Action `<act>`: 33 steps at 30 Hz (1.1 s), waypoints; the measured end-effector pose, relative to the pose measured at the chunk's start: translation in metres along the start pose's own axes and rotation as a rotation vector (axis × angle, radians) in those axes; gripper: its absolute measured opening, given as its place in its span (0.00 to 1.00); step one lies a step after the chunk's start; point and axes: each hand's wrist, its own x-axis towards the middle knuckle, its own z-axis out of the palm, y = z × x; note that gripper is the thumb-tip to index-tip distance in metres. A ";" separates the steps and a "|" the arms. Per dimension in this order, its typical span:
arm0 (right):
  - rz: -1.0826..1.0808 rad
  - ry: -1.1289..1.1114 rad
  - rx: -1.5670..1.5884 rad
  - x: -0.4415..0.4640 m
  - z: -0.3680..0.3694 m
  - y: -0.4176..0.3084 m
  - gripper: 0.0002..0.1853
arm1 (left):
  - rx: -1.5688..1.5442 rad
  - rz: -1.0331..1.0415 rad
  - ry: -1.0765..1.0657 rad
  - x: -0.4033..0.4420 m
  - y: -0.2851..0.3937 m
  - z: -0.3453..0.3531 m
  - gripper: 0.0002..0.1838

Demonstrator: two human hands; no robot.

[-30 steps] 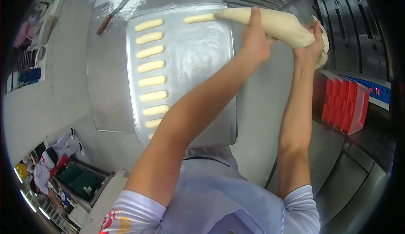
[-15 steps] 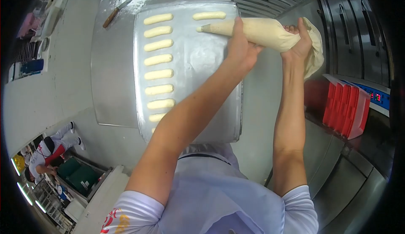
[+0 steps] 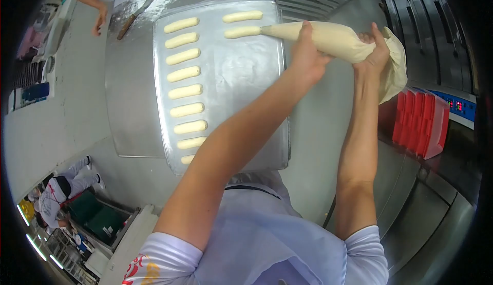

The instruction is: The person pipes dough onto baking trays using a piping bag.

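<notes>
A piping bag (image 3: 334,39) filled with pale batter lies across both my hands, its metal tip (image 3: 266,30) pointing left. My left hand (image 3: 308,59) supports it near the front half, fingers curled about its underside. Around the twisted rear end my right hand (image 3: 374,54) is closed, with loose cloth hanging behind it. The tip touches the right end of a piped batter strip (image 3: 242,32) on the metal baking tray (image 3: 246,100). Above it lies another strip (image 3: 242,16). Several more strips (image 3: 185,91) form a column on the tray's left side; my left forearm covers the lowest part.
A wooden-handled spatula (image 3: 134,20) rests on the floured steel table (image 3: 128,90). Red plastic trays (image 3: 418,123) stand at the right by a blue control panel (image 3: 454,104). A co-worker's hand (image 3: 100,20) shows at upper left; another person (image 3: 61,192) stands at lower left.
The bag's tip has moved right, and a short dab of batter is now a full strip. My hands moved right with the bag. A co-worker's arm has come into view at upper left.
</notes>
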 end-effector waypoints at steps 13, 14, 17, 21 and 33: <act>0.200 -0.150 0.373 -0.055 0.033 0.003 0.20 | 0.348 0.300 -0.129 -0.036 0.026 -0.027 0.34; 0.225 -0.145 0.365 -0.058 0.036 0.010 0.22 | 0.370 0.302 -0.141 -0.040 0.030 -0.033 0.34; 0.267 -0.122 0.340 -0.064 0.049 0.022 0.24 | 0.359 0.316 -0.180 -0.038 0.038 -0.051 0.33; 0.289 -0.103 0.315 -0.060 0.054 0.032 0.25 | 0.353 0.302 -0.187 -0.035 0.046 -0.056 0.32; 0.006 0.114 -0.040 -0.039 0.000 -0.001 0.20 | -0.009 -0.009 0.054 -0.035 -0.010 -0.009 0.30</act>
